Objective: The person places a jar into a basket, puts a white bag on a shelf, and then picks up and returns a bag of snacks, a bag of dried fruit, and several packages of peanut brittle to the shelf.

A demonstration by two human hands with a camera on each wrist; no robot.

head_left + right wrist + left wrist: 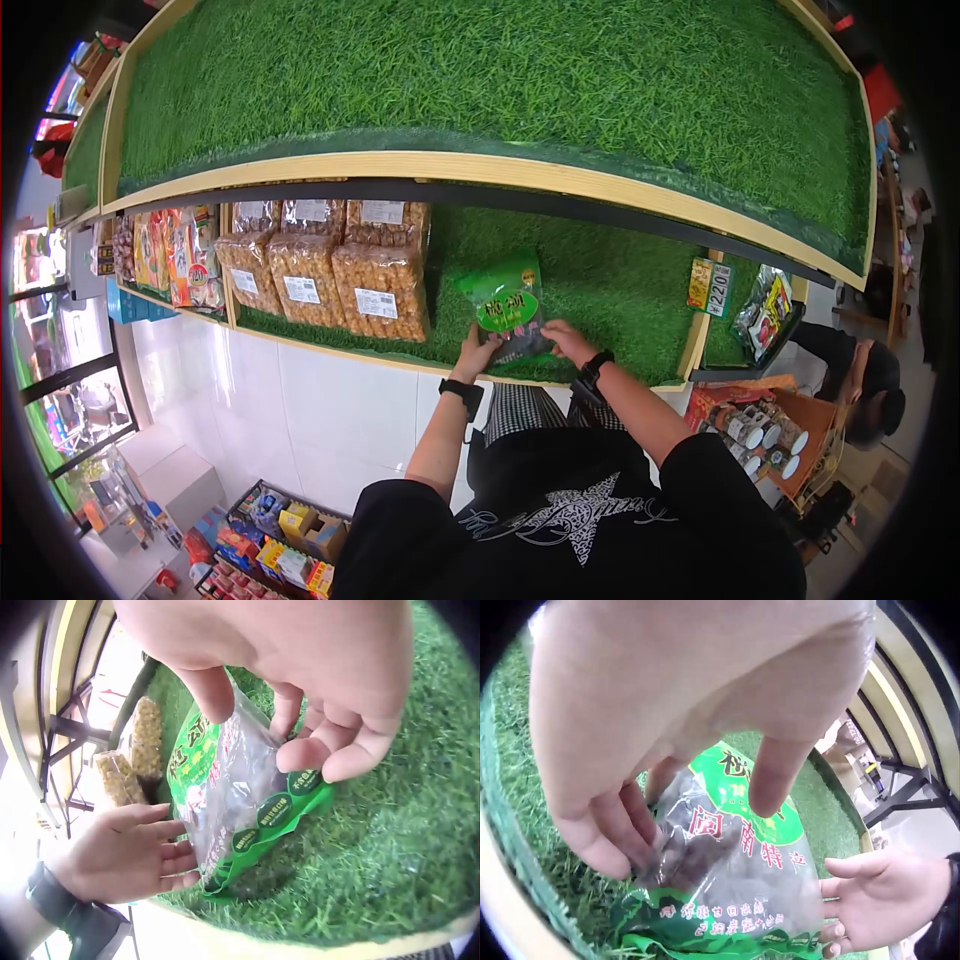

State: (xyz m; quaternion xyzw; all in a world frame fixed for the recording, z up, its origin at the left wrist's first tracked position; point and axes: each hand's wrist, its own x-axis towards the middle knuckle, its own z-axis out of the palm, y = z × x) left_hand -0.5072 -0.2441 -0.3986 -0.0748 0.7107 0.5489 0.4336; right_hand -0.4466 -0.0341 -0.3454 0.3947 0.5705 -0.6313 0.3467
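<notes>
A green-and-clear plastic snack bag (510, 312) with Chinese lettering is on the turf-lined shelf in front of the person. Dark contents show through its clear part. The left hand (478, 352) is at the bag's left edge, fingertips against it; in the right wrist view that hand's (127, 855) fingers are stretched out and the thumb is apart from them. At the opposite edge is the right hand (570, 343). Seen from the left wrist, its fingers (832, 911) reach the bag's side, loosely extended. The bag's green bottom seam lies close over the turf.
Packs of golden puffed snack blocks (375, 290) with white labels stand left of the bag. A wooden rail (480, 170) and an upper turf shelf (500, 70) overhang it. Right are a price card (709, 287) and a divider (692, 350); another person (872, 390) is beyond.
</notes>
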